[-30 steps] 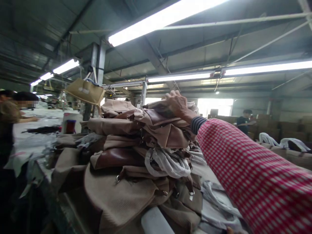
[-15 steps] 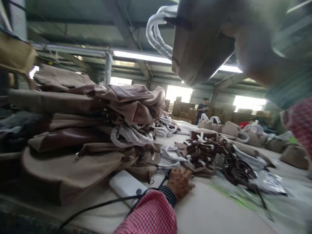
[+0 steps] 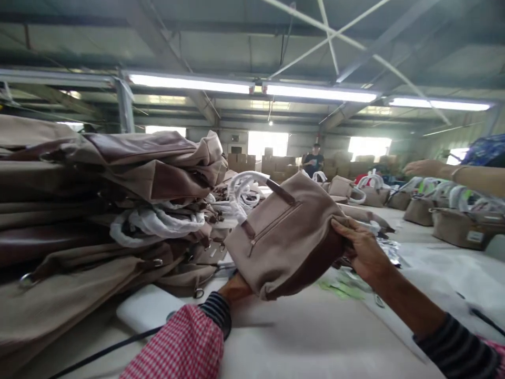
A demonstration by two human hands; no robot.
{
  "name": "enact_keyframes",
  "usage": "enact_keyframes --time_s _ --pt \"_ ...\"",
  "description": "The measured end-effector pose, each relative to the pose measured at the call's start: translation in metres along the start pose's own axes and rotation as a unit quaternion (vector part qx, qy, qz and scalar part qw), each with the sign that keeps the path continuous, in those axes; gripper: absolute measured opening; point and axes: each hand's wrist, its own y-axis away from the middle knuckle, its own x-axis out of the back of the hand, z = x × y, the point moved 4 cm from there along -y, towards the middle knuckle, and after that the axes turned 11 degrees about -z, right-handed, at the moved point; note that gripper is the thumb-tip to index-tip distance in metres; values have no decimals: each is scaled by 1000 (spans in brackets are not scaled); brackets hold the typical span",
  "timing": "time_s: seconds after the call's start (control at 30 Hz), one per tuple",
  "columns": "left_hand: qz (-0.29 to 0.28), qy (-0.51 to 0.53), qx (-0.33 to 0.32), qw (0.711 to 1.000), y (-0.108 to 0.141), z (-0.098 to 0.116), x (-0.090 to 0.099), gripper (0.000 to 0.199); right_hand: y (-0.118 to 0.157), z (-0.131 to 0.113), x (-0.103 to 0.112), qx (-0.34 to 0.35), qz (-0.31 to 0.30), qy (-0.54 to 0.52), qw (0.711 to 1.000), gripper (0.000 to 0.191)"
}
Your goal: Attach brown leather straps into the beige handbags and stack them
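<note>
Brown cloth makes up the bag (image 3: pixel 292 242) that we hold tilted over the counter (image 3: pixel 300 337), at the middle of the frame. Our right hand (image 3: pixel 357 245) pinches its right edge, thumb on the near face and the other fingers partly out of sight behind it. Our left hand (image 3: pixel 239 289) reaches under the lower left part of the bag, which hides its fingers, so we cannot tell how they are set.

The bag's handles (image 3: pixel 240 192), wrapped in white, stick out toward the upper left, and a zip (image 3: pixel 275 223) runs aslant across the face turned to us. On the left side of the frame we have a high pile (image 3: pixel 158 176) of similar brown bags, with more white-wrapped handles and metal rings showing. Near its foot, at the lower left, lie a white object (image 3: pixel 148 307) and a dark cord (image 3: pixel 106 345).

Beyond our right hand, more bags (image 3: pixel 453 226) stand along the right of the frame, and another person's arm (image 3: pixel 481 179) reaches in above them. Farther back, near the middle, we see a person (image 3: pixel 313 160) in dark clothes beside stacked boxes (image 3: pixel 284 169).
</note>
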Motion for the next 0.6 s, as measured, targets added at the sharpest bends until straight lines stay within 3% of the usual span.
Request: enact_keyframes --time_s 0.13,0.23,0.3,0.37,0.43,0.5,0.53,0.6 --pt "19 46 22 999 9 -4 3 69 24 32 52 -65 14 1 998 49" --pt "26 45 36 998 16 0 11 62 44 49 69 -81 -8 29 996 46" --pt "43 39 38 998 18 9 17 58 57 52 70 -61 -47 62 995 38" --pt "78 99 30 992 19 23 23 54 70 48 68 -27 -70 105 992 31" --pt "118 247 15 962 20 38 31 58 80 38 67 3 -71 144 987 27" --pt "148 385 3 911 21 53 39 59 83 29 65 20 -72 159 984 29" --pt "160 418 0 894 22 59 44 56 81 25 64 26 -78 161 984 33" --pt "189 411 0 892 24 73 55 49 68 20 60 39 -104 168 979 36"
